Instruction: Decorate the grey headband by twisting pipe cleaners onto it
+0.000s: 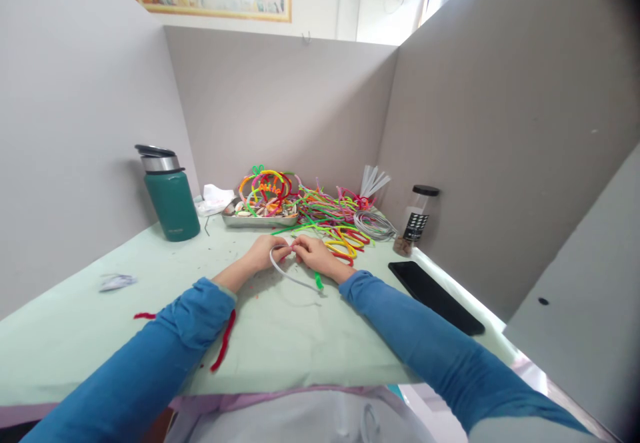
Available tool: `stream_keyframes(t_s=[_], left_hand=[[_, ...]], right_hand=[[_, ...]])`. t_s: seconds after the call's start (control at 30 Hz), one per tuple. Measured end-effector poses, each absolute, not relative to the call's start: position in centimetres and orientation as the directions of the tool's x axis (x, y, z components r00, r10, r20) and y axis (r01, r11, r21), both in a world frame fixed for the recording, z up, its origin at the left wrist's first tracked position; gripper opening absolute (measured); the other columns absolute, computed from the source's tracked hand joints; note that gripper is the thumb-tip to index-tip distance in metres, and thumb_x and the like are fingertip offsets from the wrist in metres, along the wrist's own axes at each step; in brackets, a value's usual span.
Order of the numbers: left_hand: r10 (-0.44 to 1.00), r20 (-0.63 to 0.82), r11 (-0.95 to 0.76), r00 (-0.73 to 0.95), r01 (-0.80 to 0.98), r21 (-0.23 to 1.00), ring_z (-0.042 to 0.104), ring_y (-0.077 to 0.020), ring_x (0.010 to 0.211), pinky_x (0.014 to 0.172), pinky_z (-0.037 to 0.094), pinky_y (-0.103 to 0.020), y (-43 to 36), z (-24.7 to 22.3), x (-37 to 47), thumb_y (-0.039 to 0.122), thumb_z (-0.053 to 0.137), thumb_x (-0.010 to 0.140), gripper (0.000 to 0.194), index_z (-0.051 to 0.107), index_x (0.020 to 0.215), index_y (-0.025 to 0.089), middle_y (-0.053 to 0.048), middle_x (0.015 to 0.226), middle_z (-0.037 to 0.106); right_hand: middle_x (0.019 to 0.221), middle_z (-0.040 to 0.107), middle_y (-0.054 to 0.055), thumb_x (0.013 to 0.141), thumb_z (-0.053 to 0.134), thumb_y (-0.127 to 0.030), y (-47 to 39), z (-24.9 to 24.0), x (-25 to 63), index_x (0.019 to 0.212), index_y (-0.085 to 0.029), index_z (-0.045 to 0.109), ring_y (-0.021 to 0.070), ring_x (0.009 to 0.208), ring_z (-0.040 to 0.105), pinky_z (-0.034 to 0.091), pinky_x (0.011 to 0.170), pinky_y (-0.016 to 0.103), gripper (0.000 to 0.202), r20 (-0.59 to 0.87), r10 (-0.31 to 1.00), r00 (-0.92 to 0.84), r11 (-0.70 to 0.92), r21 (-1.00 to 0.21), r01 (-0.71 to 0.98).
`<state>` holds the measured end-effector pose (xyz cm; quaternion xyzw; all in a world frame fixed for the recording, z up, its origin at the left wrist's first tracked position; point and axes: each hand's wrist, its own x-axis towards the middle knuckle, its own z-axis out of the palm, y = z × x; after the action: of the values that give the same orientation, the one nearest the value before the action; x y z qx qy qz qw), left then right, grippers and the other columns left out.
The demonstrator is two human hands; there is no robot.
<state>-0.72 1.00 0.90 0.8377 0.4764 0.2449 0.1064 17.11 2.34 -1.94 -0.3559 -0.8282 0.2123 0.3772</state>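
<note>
My left hand [269, 251] is closed, fingers pinching a thin pale grey strip [295, 279] that curves down and to the right over the table. Fingertip to fingertip with it, my right hand [315, 255] is also closed in a pinch. A small pinkish bit shows between the two hands, too small to make out. Just below my right hand lies a short piece of green pipe cleaner [319, 282], near the strip's free end. Yellow and red bent pipe cleaners [345, 243] lie right behind my right hand. A dark red pipe cleaner [223, 342] rests beside my left forearm.
At the back, a metal tray [260, 222] holds pipe-cleaner hoops and small pieces. Right of it are a heap of coloured pipe cleaners [325, 206] and coiled grey strips [375, 225]. A green bottle [173, 203] stands left; a clear jar [416, 220] and black phone [435, 296] are right.
</note>
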Motion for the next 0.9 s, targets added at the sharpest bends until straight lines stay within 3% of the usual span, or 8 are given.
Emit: stream_keyframes(t_s=[0.9], left_hand=[[0.846,0.285,-0.534,0.451,0.723,0.439,0.051,-0.0109,0.055,0.057,0.035,-0.020,1.13,0.68,-0.80,0.043,0.044,0.080,0.039,0.064,0.064,0.014,0.000,0.057,0.061]], right_hand=[[0.064,0.058,-0.002,0.085,0.046,-0.020,2.50,-2.10,17.20,0.082,-0.018,0.057,0.0106,0.061,0.049,0.032,0.059,0.022,0.012,0.478,0.737,-0.479,0.672,-0.593,0.444]])
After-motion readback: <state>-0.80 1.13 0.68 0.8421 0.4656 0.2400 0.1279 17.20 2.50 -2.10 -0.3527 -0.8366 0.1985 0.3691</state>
